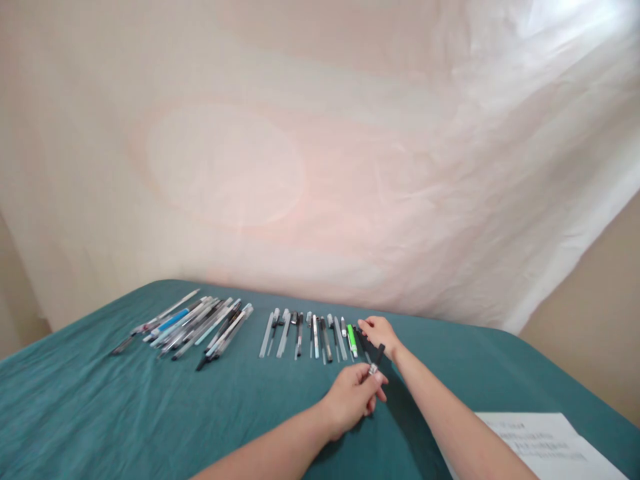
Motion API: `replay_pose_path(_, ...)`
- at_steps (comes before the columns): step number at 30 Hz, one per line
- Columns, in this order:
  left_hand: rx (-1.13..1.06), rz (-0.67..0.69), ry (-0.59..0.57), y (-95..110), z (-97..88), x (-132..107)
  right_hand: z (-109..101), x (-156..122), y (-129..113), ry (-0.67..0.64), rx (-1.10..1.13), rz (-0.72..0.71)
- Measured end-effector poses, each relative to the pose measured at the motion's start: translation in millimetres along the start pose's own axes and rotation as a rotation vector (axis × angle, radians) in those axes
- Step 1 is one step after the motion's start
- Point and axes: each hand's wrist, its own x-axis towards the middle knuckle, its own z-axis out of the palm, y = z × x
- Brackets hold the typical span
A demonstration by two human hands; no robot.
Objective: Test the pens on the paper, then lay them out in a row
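Observation:
My left hand point(353, 398) is closed in a pinch on a black pen point(376, 360) with a silvery tip, held just above the teal tablecloth point(100, 413). My right hand point(379, 333) reaches further back, fingers curled on a dark pen piece at the right end of a row of pens point(310, 333) laid side by side. A bright green pen point(352, 339) lies in that row just left of my right hand.
A loose heap of several pens point(190, 323), one with a blue barrel, lies at the back left of the table. A printed white sheet point(540, 443) rests near the front right edge. A pale draped cloth point(320, 153) hangs behind the table.

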Motion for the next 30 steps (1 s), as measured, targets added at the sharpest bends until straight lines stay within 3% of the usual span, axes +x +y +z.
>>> replay_pose_path(5,-0.097,0.01,0.027,3,0.1,0,-9,-23,-4,-0.051,0.068,-0.006)
replay_pose_path(10,-0.211,0.045,0.109,2,-0.1,2,-26,-66,-21,-0.119,0.183,-0.049)
replay_pose_path(12,-0.2,0.106,0.196,5,0.1,0,-32,-86,-31,-0.193,0.255,-0.067)
replay_pose_path(16,0.001,0.266,0.482,17,-1.3,-7,-40,-115,-54,-0.378,0.261,-0.068)
replay_pose_path(19,0.085,0.316,0.56,22,-3.1,-10,-38,-125,-66,-0.483,0.281,-0.094)
replay_pose_path(26,0.079,0.308,0.513,15,-1.6,-8,-13,-130,-66,-0.394,0.334,-0.224)
replay_pose_path(30,0.09,0.296,0.561,14,-2.1,-7,-16,-126,-60,-0.352,0.216,-0.268)
